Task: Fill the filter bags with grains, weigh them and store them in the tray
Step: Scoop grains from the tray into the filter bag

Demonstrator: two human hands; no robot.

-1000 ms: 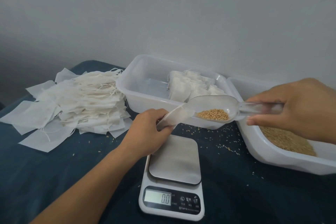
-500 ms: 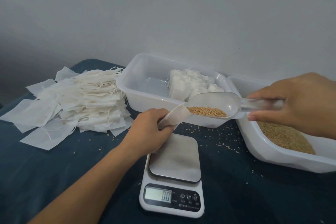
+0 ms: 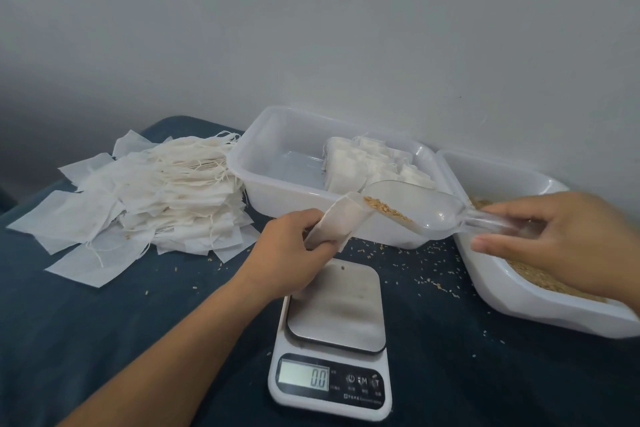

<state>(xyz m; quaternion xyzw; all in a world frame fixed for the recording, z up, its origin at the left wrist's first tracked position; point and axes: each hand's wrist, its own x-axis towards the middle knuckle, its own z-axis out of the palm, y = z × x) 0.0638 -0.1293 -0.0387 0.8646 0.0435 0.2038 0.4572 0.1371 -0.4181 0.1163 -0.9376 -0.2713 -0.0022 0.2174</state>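
Mid-fill on 1 bag. Left hand [image 3: 287, 255] pinches a white paper filter bag [image 3: 337, 224] with its mouth held open, above the far edge of the white digital kitchen scale with steel platform [image 3: 334, 333]. Right hand [image 3: 568, 239] grips the handle of a clear plastic scoop [image 3: 420, 206], tilted so the tan grains [image 3: 386, 210] slide to the bag mouth. Scale reads 0.0, nothing on it, so weighing is not done for this bag. Done: several filled bags [image 3: 367, 166] sit in the clear plastic tray [image 3: 263, 163] at 12 o'clock. Left: a large pile of flat empty bags [image 3: 145, 198] at 10 o'clock; white grain tub [image 3: 519, 302] at 3 o'clock holds stock. My read: far from finished.
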